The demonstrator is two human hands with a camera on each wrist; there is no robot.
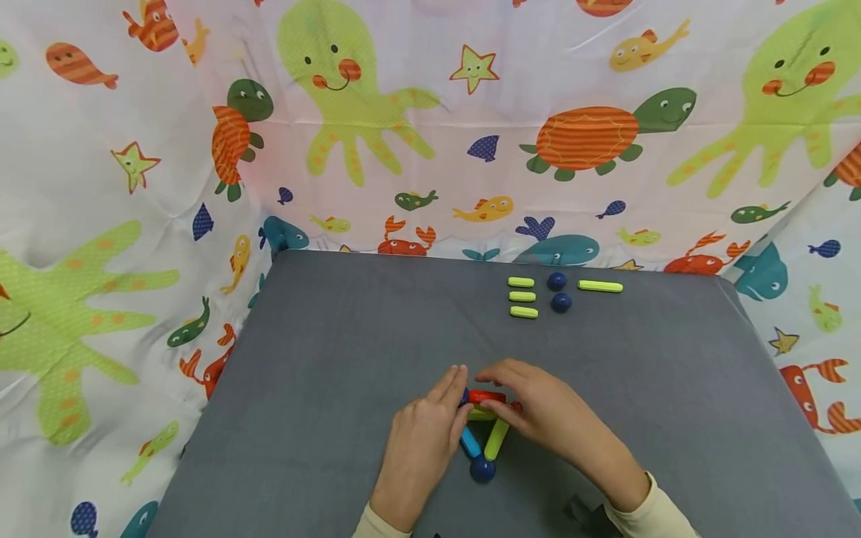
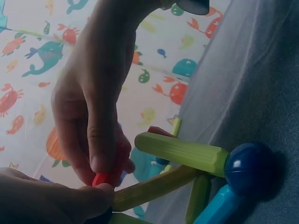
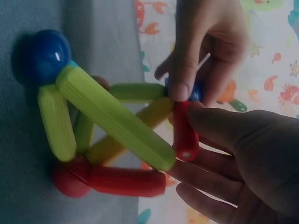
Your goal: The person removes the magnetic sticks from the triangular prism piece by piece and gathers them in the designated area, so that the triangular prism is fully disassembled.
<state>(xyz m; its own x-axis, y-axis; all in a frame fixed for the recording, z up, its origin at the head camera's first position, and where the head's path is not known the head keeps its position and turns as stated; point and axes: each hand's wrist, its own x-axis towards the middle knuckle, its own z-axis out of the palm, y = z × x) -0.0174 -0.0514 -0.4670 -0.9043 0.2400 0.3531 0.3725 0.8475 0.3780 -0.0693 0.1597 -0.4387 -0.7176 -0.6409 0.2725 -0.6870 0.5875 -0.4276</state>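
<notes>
A structure of sticks and balls stands between the hands, a blue ball (image 1: 482,469) at its near corner. My left hand (image 1: 420,441) holds another blue ball (image 3: 196,92), partly covered by its fingers. Thumb and fingers of my right hand (image 1: 558,418) pinch a short red stick (image 3: 184,133), whose end meets that ball. A green stick (image 3: 117,116) slants up from the near corner to a free end. Low in the right wrist view, a second red stick (image 3: 128,181) extends from a red ball (image 3: 73,177). A yellow stick (image 3: 128,133) crosses behind the green one.
Beyond the hands on the grey table (image 1: 336,336) lie three short green sticks (image 1: 522,297) in a column, two blue balls (image 1: 561,302) and a longer green stick (image 1: 600,286). A patterned curtain (image 1: 417,90) hangs along the table's far and side edges.
</notes>
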